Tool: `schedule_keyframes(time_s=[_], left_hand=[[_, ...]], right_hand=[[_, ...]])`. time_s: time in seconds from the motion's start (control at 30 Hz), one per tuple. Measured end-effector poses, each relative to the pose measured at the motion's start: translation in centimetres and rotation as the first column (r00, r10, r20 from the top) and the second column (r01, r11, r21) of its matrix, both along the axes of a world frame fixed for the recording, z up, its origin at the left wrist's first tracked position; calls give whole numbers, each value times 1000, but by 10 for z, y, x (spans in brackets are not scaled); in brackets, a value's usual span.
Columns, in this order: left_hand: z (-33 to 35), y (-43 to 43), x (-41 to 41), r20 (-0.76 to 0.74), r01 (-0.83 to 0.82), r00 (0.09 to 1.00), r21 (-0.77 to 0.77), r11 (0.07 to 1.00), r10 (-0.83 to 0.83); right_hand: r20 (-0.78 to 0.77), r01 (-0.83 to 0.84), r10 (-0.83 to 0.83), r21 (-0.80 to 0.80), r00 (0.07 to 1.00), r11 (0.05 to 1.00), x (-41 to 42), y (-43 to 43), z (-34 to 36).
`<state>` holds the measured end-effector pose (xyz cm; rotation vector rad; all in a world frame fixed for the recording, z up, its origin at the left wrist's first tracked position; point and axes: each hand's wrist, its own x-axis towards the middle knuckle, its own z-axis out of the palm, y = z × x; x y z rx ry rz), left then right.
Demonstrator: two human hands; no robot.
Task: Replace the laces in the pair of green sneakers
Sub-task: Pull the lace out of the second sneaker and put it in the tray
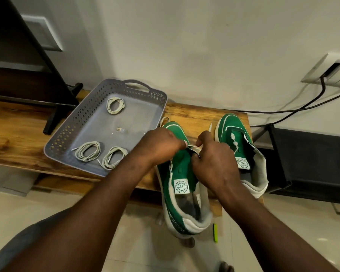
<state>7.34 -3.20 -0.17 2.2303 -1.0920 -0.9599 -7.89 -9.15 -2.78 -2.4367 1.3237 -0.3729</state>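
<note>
Head camera, looking down. A person's left hand (161, 144) and right hand (216, 163) are meeting over the near green sneaker (183, 167). The sneaker is lying on a wooden tabletop (18, 132), toe pointing away, with its heel reaching out past the front edge.

The fingers (201, 137) of both hands are curling in tight, knuckles almost touching. They are pinching a cream lace (193, 147) between them, just above the sneaker's tongue near the toe end. One loose stretch of the lace is looping out past the toe on the left. Another is poking up just beyond the right hand.

The near sneaker is showing a green upper, a white sole edge, a grey lining and a white label with a round logo on its tongue. The second green sneaker (232, 132) is sitting just to the right on the same tabletop, also toe away, carrying the same label.

To the left, a grey perforated tray (67, 132) is holding three coiled laces (88, 151).
</note>
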Motion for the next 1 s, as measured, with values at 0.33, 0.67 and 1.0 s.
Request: schedule_keyframes(time_s=[0.33, 0.67, 1.0], left_hand=[[7, 3, -2, 32, 80, 997, -177, 981, -76], [10, 3, -5, -143, 32, 983, -473, 880, -113], [18, 2, -8, -218, 24, 951, -650, 760, -217]], right_hand=[[-34, 9, -9, -19, 999, 1000, 1, -2, 0], [-52, 10, -11, -9, 999, 1000, 3, 1, 3], [-59, 35, -35, 1, 998, 999, 4, 1, 6]])
